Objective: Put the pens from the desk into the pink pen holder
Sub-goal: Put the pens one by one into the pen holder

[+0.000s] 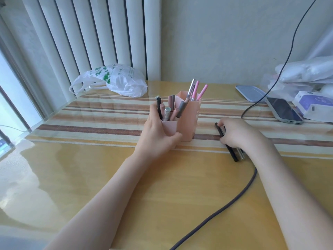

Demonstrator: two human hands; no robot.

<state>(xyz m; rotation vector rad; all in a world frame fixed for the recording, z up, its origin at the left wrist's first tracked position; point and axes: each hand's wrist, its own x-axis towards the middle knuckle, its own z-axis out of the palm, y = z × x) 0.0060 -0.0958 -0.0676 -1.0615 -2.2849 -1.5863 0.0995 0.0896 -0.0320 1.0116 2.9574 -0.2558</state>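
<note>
Our left hand (158, 130) steadies the pink plastic pen holder (187, 116) while our right hand (236, 134) curls closed over the slim black pens (232, 154) lying lengthwise just right of it.

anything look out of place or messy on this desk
A dark cable trails loose across the desk, passing just beside the black pens under the right hand. Nothing looks spilled or broken.
</note>
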